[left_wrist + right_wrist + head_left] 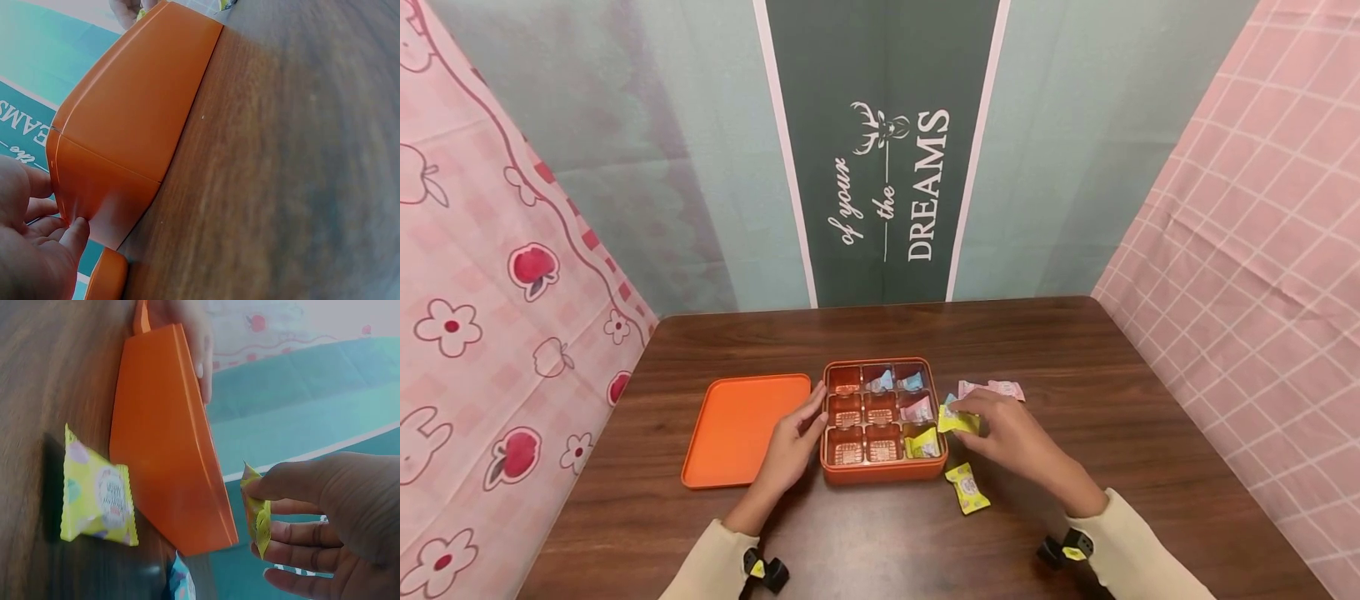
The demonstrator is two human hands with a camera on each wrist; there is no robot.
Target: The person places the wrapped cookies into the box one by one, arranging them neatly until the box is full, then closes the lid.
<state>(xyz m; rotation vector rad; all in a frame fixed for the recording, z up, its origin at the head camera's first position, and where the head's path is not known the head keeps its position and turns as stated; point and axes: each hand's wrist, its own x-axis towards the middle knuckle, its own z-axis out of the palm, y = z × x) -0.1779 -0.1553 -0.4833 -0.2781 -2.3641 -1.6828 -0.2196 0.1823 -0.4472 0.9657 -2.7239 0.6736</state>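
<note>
An orange box [883, 473] with a divided insert stands on the table. Small wrapped candies sit in some of its compartments: blue ones in the back middle and back right, a pink candy [917, 409] in the middle right, a yellow candy [922, 444] in the front right. Fingers of my left hand [792, 446] touch the box's left side. My right hand [1011, 433] pinches another yellow candy [256, 512] between thumb and fingers, just beyond the box's right edge. Below it, one more yellow candy [100, 497] lies on the table.
Left of the box lies a flat orange lid [741, 433]. Pink candies [1006, 389] lie behind my right hand, and a blue candy [182, 579] is on the table near the box, partly hidden by the hand in the head view. Printed cloths hang around the table [880, 550].
</note>
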